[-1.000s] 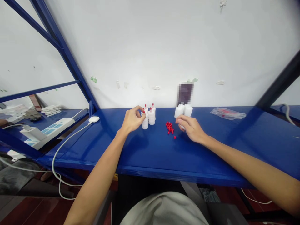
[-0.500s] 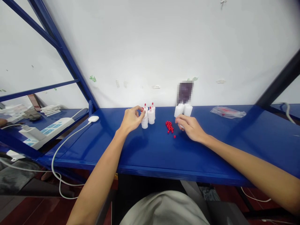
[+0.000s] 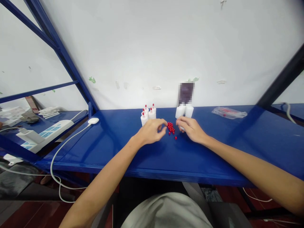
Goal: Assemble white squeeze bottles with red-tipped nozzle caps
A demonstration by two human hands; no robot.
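Observation:
My left hand [image 3: 153,130] is at the left edge of a small pile of red caps [image 3: 170,126], thumb and forefinger curved but apart, with nothing visible between them. Behind it, several white squeeze bottles [image 3: 152,114] with red tips stand upright in a group. On the other side of the pile, my right hand [image 3: 193,129] is closed around a small white bottle [image 3: 182,128], mostly hidden by the fingers. Just beyond that hand are more white bottles [image 3: 188,111] without red tips showing. One red cap [image 3: 175,138] lies apart, nearer to me.
The blue table [image 3: 152,161] runs along a white wall. A clear plastic bag [image 3: 229,112] with something red inside lies at the right. At the left are a white cable with an oval end [image 3: 93,121], a power strip [image 3: 51,131] and blue rack posts [image 3: 71,69].
My left hand has moved right and towards me, from the red-tipped bottles to the caps; a red tip it was covering now shows. My right hand keeps its hold.

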